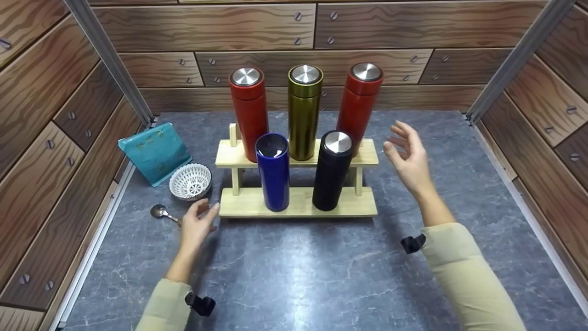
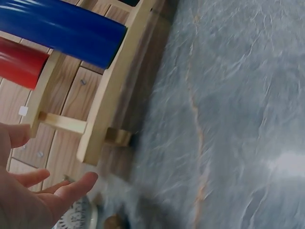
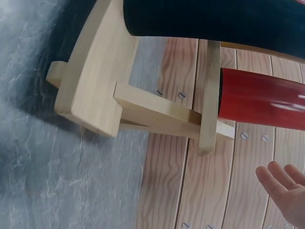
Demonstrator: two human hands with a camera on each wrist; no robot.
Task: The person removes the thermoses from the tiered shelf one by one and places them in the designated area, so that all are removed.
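Note:
A two-tier wooden rack (image 1: 298,203) bears several thermos flasks. On its upper tier stand a red flask (image 1: 250,110), an olive-green flask (image 1: 304,115) and a second red flask (image 1: 360,103). The lower tier carries a blue flask (image 1: 274,179), whose top lacks the silver disc of the others, and a black flask (image 1: 331,174) with a silver lid. My left hand (image 1: 196,226) hovers by the rack's left end, fingers relaxed, holding nothing. To the right of the rack, my right hand (image 1: 410,161) is raised with loosely bent fingers and nothing in it.
Left of the rack lie a teal pouch (image 1: 156,151), a white lattice-patterned bowl (image 1: 190,181) and a metal spoon (image 1: 160,211), its handle partly behind my left hand. Wood-patterned walls (image 1: 257,27) enclose the grey marbled tabletop (image 1: 294,271) at the back and both sides.

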